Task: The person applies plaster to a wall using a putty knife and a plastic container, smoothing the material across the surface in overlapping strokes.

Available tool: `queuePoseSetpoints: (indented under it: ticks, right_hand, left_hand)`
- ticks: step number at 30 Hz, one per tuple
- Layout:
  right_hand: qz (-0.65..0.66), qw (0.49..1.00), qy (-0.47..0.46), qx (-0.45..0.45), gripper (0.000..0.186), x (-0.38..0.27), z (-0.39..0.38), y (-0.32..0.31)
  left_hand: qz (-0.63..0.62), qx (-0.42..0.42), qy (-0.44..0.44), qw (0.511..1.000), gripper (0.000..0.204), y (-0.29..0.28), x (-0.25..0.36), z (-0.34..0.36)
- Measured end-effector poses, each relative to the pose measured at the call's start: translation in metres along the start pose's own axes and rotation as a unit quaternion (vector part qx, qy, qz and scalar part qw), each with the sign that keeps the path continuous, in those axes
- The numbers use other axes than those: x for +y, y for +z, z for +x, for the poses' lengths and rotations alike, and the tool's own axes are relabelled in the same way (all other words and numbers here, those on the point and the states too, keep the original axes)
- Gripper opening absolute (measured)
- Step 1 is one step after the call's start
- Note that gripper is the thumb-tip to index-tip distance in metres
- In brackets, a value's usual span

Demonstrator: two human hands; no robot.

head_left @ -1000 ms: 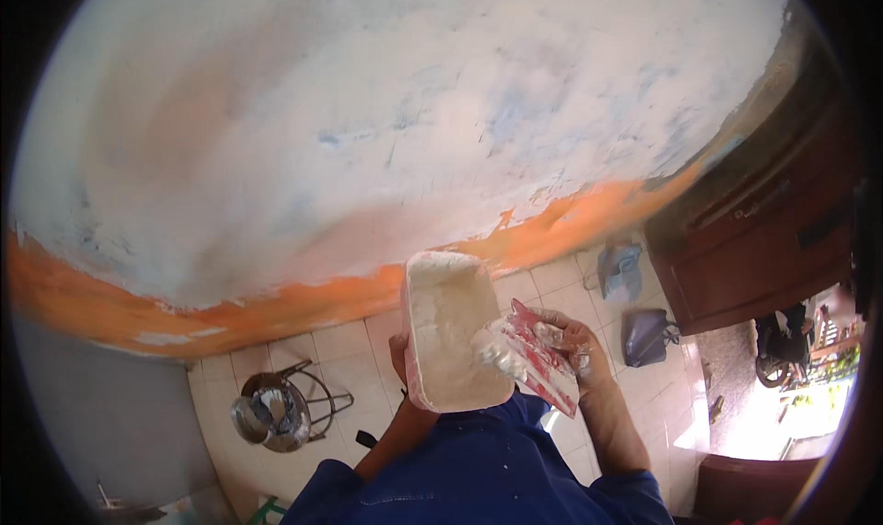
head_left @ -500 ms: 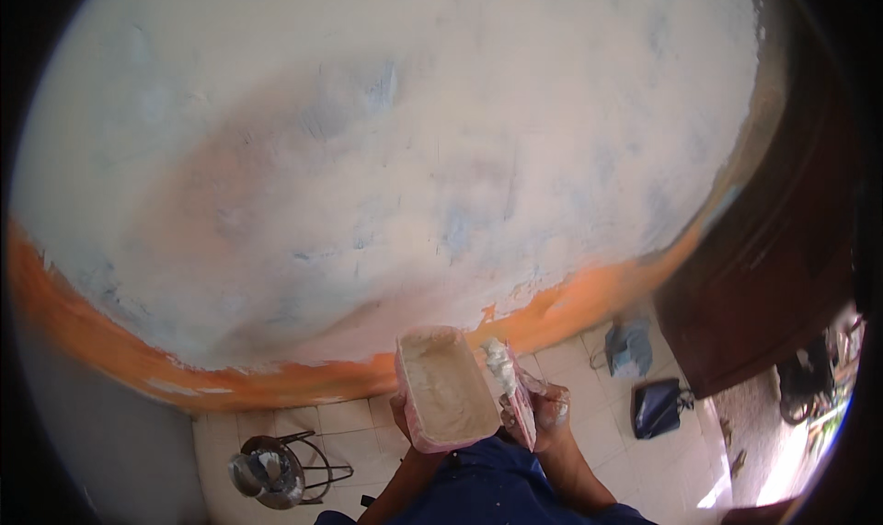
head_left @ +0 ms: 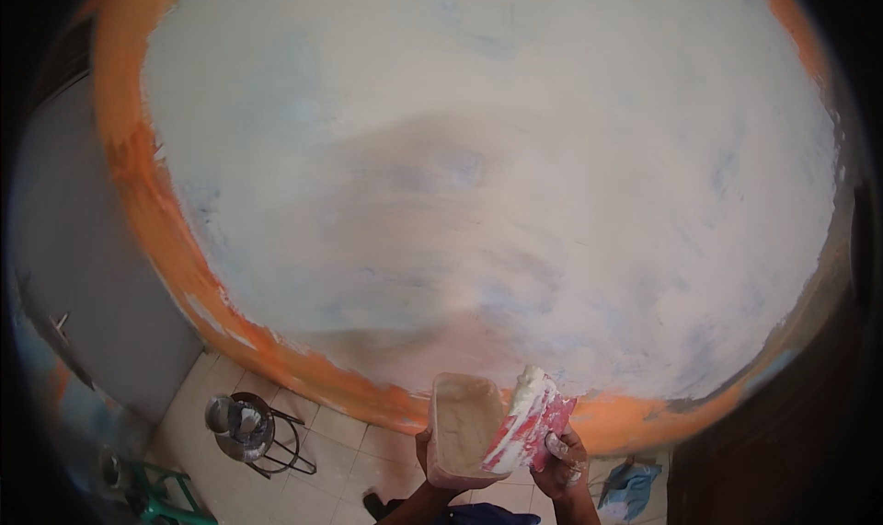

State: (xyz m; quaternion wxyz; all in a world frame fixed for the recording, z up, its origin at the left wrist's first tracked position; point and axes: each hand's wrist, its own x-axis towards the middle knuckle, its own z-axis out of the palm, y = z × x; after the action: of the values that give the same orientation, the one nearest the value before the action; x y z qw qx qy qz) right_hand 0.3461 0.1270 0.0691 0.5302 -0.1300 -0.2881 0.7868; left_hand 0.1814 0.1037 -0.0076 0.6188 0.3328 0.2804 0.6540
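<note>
My left hand (head_left: 424,451) grips the side of a pinkish rectangular plastic tub (head_left: 464,480) with beige putty (head_left: 464,424) inside. Most of that hand is behind the tub. In my right hand (head_left: 565,465) is a flat red putty spreader (head_left: 535,429), its face streaked with white putty and a thick bead along its upper left edge. The spreader is close to the tub's right rim and overlaps it in view. White smears mark my right fingers. Ahead rises a wall (head_left: 478,212) coated in whitish putty, with faint bluish patches and a bare orange border (head_left: 340,387).
A round stool (head_left: 246,447) bearing a metal pot (head_left: 220,415) stands on the tiled floor (head_left: 340,451) at the left. Farther left is a green plastic stool (head_left: 166,493). A blue-grey bag or cloth (head_left: 630,490) lies at the lower right. A grey door-like panel (head_left: 129,240) borders the left.
My view has swung left, bringing in the green stool. The spreader has turned from nearly edge-on to showing its red face, and now overlaps the tub's right side.
</note>
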Motion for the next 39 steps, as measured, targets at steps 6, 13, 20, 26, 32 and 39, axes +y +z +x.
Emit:
queuePoseSetpoints:
  ticks: [6,13,20,26,32,39]
  right_hand:
    - [0.025,1.0,0.017,0.001,0.04,0.009,0.019,0.04]
    - [0.036,0.999,-0.004,-0.006,0.036,0.05,0.025,0.093]
    - [0.066,0.998,0.001,-0.012,0.036,0.108,0.029,0.133]
    - [0.077,0.997,-0.001,0.019,0.035,0.143,0.034,0.173]
    - [0.016,0.997,-0.054,0.058,0.03,0.13,0.055,0.179]
    - [-0.162,0.915,-0.369,0.016,0.021,0.077,0.101,0.21]
  left_hand:
    - [-0.237,0.003,-0.002,0.971,0.081,-0.021,0.01,0.001]
    - [-0.224,-0.027,0.042,0.973,0.087,-0.05,0.08,-0.022]
    - [-0.321,-0.072,0.052,0.943,0.068,-0.08,0.165,-0.06]
    - [-0.344,-0.073,0.024,0.936,0.073,-0.111,0.193,-0.071]
    - [-0.236,-0.06,0.032,0.969,0.074,-0.125,0.18,-0.063]
    - [-0.37,-0.015,-0.013,0.929,0.068,-0.139,0.181,-0.066]
